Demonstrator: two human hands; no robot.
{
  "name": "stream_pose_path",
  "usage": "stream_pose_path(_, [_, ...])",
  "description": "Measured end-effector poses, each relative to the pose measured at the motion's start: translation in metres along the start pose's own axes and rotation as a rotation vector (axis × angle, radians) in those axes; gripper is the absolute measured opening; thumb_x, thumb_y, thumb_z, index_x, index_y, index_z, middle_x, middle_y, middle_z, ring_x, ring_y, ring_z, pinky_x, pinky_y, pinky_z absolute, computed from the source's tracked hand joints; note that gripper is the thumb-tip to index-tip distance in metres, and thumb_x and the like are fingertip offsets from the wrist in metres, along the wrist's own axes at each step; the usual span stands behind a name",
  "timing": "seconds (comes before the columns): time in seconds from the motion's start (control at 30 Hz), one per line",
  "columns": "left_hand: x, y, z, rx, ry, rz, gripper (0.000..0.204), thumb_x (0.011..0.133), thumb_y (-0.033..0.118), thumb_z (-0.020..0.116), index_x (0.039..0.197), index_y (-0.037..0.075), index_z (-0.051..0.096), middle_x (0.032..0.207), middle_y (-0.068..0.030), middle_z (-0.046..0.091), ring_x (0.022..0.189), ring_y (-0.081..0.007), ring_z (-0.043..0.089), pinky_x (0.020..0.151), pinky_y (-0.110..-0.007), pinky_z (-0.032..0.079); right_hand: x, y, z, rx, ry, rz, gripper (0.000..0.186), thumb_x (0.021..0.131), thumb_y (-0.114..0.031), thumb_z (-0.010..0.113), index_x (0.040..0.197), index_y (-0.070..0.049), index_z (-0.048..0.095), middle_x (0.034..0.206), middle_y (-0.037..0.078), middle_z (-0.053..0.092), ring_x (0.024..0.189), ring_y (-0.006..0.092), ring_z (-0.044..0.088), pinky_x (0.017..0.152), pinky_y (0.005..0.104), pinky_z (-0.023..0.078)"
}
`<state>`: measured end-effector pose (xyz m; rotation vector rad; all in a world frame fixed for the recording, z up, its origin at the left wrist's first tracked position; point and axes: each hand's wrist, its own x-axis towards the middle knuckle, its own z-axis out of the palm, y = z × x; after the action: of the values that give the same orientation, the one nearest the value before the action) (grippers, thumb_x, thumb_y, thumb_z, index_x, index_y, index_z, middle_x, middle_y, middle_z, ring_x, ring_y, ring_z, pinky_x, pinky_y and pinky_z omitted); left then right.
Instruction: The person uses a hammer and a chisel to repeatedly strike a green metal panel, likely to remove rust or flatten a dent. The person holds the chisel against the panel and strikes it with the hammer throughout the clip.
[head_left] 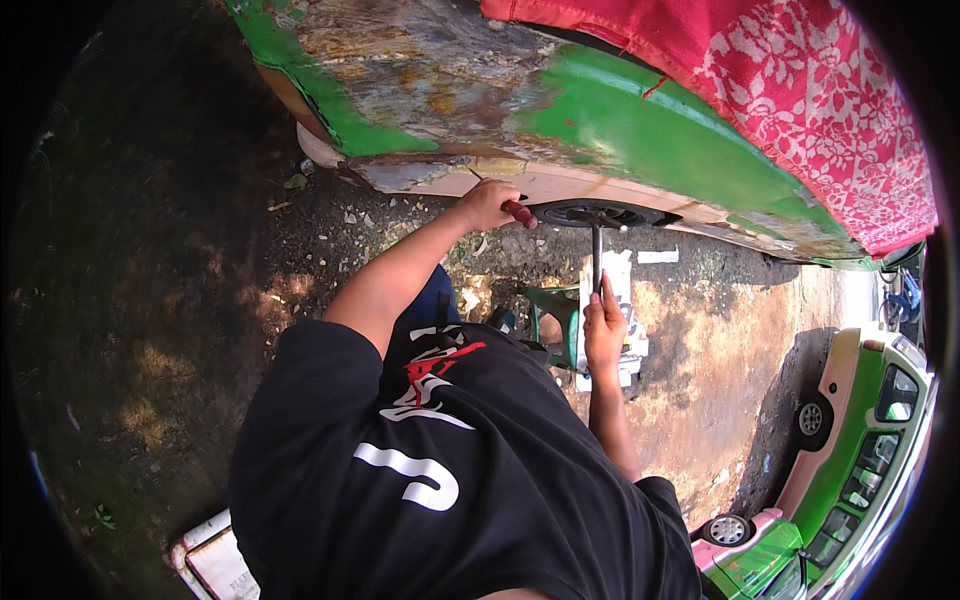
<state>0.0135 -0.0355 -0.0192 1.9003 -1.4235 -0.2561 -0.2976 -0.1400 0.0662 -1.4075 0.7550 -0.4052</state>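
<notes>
My left hand (485, 206) grips the red handle (520, 213) of a slim screwdriver-like tool, its thin tip up by the lower edge of a vehicle's rusted, patchy green and pale pink body panel (620, 120). My right hand (603, 325) is closed on a long metal-shafted tool (597, 255), held upright in the picture below a dark wheel (565, 214) under that panel. The far end of the shaft is hard to make out against the wheel. A red cloth with white flowers (810, 110) is draped over the upper bodywork.
A green plastic stool (556, 336) and white sheets (628, 360) are on the dirt ground beside my legs. A green and pink van (855, 440) stands at the right, with a blue object (905, 300) behind it. A white panel (210, 560) lies at the lower left.
</notes>
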Motion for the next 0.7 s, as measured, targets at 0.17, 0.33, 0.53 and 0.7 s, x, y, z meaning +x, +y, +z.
stream_pose_path(0.17, [0.002, 0.004, 0.006, 0.076, 0.003, 0.015, 0.016, 0.07, 0.006, 0.07, 0.073, 0.004, 0.054, 0.078, -0.0094, 0.056, 0.083, -0.0315, 0.06, 0.075, -0.043, 0.046, 0.006, 0.002, -0.018, -0.15, -0.014, 0.011, 0.043, 0.1, -0.011, 0.053, 0.143, -0.006, 0.048, 0.075, -0.007, 0.046, 0.065, 0.0032, 0.037, 0.056, 0.0186, 0.033])
stream_pose_path(0.33, [0.0, 0.008, 0.004, 0.06, 0.024, 0.005, 0.014, 0.072, 0.005, 0.069, 0.077, 0.005, 0.056, 0.08, -0.0091, 0.056, 0.087, -0.0315, 0.06, 0.079, -0.044, 0.046, 0.008, -0.001, -0.023, -0.164, -0.03, 0.05, 0.044, 0.1, -0.012, 0.052, 0.143, -0.004, 0.047, 0.082, -0.005, 0.052, 0.066, 0.0029, 0.037, 0.058, 0.0178, 0.034])
stream_pose_path(0.53, [0.003, 0.004, -0.001, 0.1, -0.022, 0.037, 0.012, 0.074, 0.006, 0.069, 0.079, 0.006, 0.058, 0.083, -0.0088, 0.057, 0.089, -0.0312, 0.059, 0.082, -0.043, 0.047, 0.015, 0.031, -0.029, -0.225, -0.044, -0.068, 0.046, 0.101, -0.012, 0.052, 0.145, -0.003, 0.043, 0.067, -0.008, 0.037, 0.054, 0.0008, 0.031, 0.047, 0.0191, 0.025])
stream_pose_path(0.7, [0.007, -0.006, -0.004, 0.136, -0.109, 0.147, 0.011, 0.078, 0.01, 0.068, 0.082, 0.007, 0.059, 0.081, -0.0087, 0.057, 0.088, -0.0303, 0.06, 0.081, -0.042, 0.047, 0.014, 0.038, -0.026, -0.216, -0.051, -0.058, 0.046, 0.101, -0.01, 0.052, 0.145, -0.004, 0.044, 0.068, -0.008, 0.039, 0.055, 0.0007, 0.031, 0.048, 0.0184, 0.026])
